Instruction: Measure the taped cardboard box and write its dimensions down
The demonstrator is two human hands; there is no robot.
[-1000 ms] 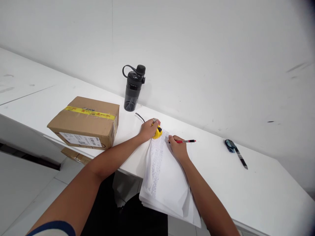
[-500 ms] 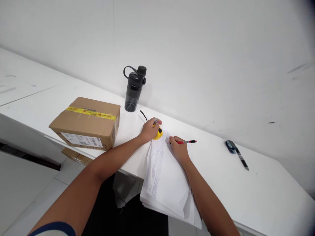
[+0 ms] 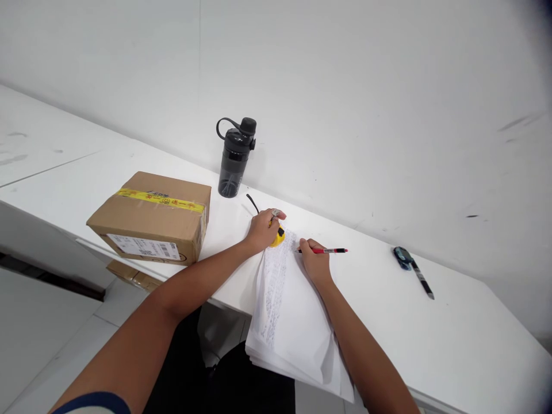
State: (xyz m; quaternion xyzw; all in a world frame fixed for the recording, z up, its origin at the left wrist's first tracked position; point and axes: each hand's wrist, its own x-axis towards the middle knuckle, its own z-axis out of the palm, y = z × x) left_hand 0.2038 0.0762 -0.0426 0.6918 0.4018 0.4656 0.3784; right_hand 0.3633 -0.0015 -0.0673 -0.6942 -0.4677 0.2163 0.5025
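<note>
Standing at eleven o'clock is one bottle (image 3: 234, 164), contents unclear; one tape measure (image 3: 278, 238) is gripped by left hand (image 3: 261, 231), one pen (image 3: 333, 250) pinched by right hand (image 3: 315, 261).

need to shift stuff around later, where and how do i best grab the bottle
Grip the bottle around its middle, probably best from the near side: it stands upright, looks round and slim, and the wall rises close behind it.
</note>
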